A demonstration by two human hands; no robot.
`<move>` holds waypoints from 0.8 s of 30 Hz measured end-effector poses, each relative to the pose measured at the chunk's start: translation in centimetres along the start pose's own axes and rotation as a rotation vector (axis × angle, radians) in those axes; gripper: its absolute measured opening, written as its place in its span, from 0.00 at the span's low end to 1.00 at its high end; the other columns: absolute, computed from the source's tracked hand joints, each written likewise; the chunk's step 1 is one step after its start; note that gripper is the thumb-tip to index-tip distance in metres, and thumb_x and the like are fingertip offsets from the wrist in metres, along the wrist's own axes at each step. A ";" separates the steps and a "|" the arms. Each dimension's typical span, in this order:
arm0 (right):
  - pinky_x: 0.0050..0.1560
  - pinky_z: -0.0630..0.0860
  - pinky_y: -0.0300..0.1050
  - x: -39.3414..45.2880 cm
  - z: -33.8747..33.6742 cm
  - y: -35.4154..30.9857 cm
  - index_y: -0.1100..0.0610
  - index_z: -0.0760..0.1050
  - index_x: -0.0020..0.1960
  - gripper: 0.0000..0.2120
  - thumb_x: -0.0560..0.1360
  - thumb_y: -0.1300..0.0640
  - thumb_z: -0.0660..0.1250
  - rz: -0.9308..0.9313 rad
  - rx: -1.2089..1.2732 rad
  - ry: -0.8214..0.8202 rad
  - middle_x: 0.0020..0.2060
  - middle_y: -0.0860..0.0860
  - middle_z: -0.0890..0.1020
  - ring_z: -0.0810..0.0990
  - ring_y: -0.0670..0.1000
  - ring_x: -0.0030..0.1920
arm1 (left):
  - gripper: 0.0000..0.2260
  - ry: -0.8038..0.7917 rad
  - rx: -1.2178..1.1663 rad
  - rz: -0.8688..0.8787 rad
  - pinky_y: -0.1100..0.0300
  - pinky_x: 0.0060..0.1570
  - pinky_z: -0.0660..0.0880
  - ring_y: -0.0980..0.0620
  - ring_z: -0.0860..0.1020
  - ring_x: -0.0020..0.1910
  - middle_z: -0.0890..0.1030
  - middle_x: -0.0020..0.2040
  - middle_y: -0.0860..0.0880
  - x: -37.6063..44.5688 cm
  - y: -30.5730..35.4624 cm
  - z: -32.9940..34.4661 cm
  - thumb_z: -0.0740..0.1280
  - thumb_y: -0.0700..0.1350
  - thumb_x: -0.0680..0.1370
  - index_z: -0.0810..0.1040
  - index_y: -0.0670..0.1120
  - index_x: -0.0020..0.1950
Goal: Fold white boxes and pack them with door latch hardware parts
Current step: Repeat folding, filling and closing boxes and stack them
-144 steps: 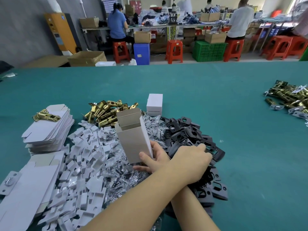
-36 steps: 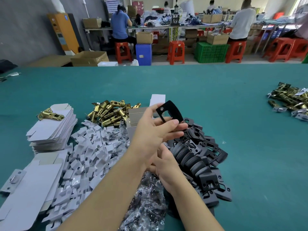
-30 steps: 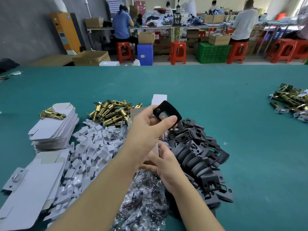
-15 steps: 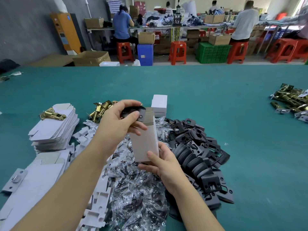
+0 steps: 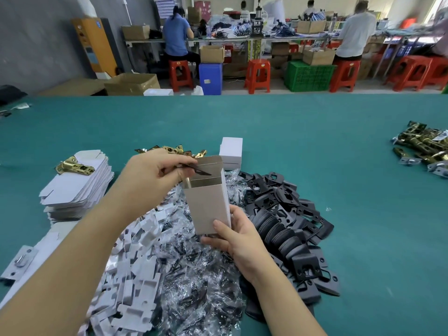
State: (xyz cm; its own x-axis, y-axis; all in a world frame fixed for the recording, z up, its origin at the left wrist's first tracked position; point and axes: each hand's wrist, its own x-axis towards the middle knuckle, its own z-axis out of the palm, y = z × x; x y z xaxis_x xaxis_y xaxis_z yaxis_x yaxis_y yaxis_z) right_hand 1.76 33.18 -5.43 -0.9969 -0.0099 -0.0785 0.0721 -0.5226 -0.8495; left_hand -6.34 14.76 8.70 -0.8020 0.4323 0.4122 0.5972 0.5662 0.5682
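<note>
My right hand (image 5: 234, 235) grips the lower part of an upright white box (image 5: 208, 204) whose top flaps stand open. My left hand (image 5: 152, 173) pinches a black strike plate (image 5: 201, 171) edge-on, right over the box's open mouth. Behind my left hand lies a heap of brass latches (image 5: 174, 149), mostly hidden. A pile of black plates (image 5: 288, 226) spreads to the right of the box. A closed white box (image 5: 230, 151) stands behind it.
A stack of flat box blanks (image 5: 72, 187) with one brass latch (image 5: 74, 165) on top sits at left. White card inserts (image 5: 135, 258) and bagged screws (image 5: 201, 282) lie below my hands. More latches (image 5: 426, 146) lie far right on the green table (image 5: 315, 132).
My left hand has carried the black plate from beside the box flap to just over its open mouth. The box has tilted a little more upright in my right hand.
</note>
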 end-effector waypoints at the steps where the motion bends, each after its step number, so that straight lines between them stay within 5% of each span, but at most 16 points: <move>1: 0.53 0.85 0.52 0.0 0.0 0.0 0.55 0.74 0.66 0.19 0.77 0.61 0.72 0.001 -0.001 -0.001 0.61 0.58 0.83 0.85 0.63 0.57 | 0.10 -0.002 0.035 0.005 0.67 0.37 0.67 0.62 0.75 0.40 0.77 0.41 0.59 0.1 0.0 0.0 0.74 0.50 0.76 0.83 0.68 0.50; 5: 0.53 0.85 0.52 -0.1 0.0 -0.1 0.55 0.74 0.66 0.18 0.78 0.62 0.72 0.006 -0.008 -0.005 0.63 0.59 0.81 0.85 0.63 0.58 | 0.03 -0.040 0.088 0.039 0.71 0.35 0.64 0.67 0.74 0.37 0.78 0.39 0.57 0.5 0.6 0.3 0.77 0.47 0.74 0.88 0.54 0.45; 9: 0.54 0.84 0.52 -0.3 0.2 -0.1 0.55 0.74 0.66 0.18 0.78 0.61 0.73 0.016 -0.040 -0.014 0.63 0.61 0.80 0.84 0.65 0.57 | 0.01 -0.137 0.177 -0.025 0.55 0.35 0.72 0.60 0.75 0.35 0.80 0.33 0.58 1.1 1.6 0.6 0.77 0.52 0.73 0.87 0.56 0.43; 13: 0.52 0.84 0.50 -0.4 0.3 -0.1 0.55 0.75 0.66 0.18 0.77 0.60 0.73 0.015 -0.026 -0.021 0.63 0.61 0.80 0.84 0.64 0.58 | 0.03 -0.312 0.231 -0.012 0.60 0.32 0.66 0.64 0.74 0.36 0.80 0.33 0.61 2.2 2.2 1.1 0.73 0.52 0.78 0.86 0.57 0.45; 17: 0.51 0.85 0.50 -0.3 0.1 -0.2 0.55 0.74 0.66 0.18 0.78 0.61 0.72 0.011 -0.009 -0.015 0.63 0.61 0.81 0.85 0.64 0.55 | 0.07 -0.443 0.286 0.017 0.70 0.40 0.68 0.63 0.76 0.43 0.83 0.46 0.60 3.0 2.7 1.5 0.67 0.47 0.82 0.85 0.52 0.55; 20: 0.50 0.85 0.49 -0.2 0.0 -0.3 0.55 0.74 0.66 0.17 0.79 0.62 0.71 0.003 -0.007 -0.010 0.63 0.62 0.81 0.85 0.63 0.51 | 0.08 -0.486 0.321 0.011 0.73 0.41 0.65 0.61 0.74 0.45 0.78 0.43 0.65 3.3 3.2 2.0 0.64 0.47 0.83 0.82 0.56 0.51; 24: 0.50 0.85 0.50 -0.3 0.0 -0.5 0.57 0.74 0.67 0.19 0.77 0.61 0.72 -0.009 -0.002 0.001 0.63 0.63 0.80 0.85 0.64 0.51 | 0.13 -0.586 0.275 -0.090 0.64 0.27 0.70 0.59 0.77 0.28 0.78 0.31 0.60 3.7 3.6 2.0 0.61 0.51 0.84 0.76 0.56 0.40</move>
State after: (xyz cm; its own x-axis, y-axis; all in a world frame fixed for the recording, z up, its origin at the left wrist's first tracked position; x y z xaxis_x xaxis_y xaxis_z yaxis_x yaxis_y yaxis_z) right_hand 2.03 33.42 -4.99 -0.9974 -0.0047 -0.0714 0.0634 -0.5213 -0.8510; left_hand -7.14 19.78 10.84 -0.7561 0.6417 -0.1288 0.5716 0.7433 0.3476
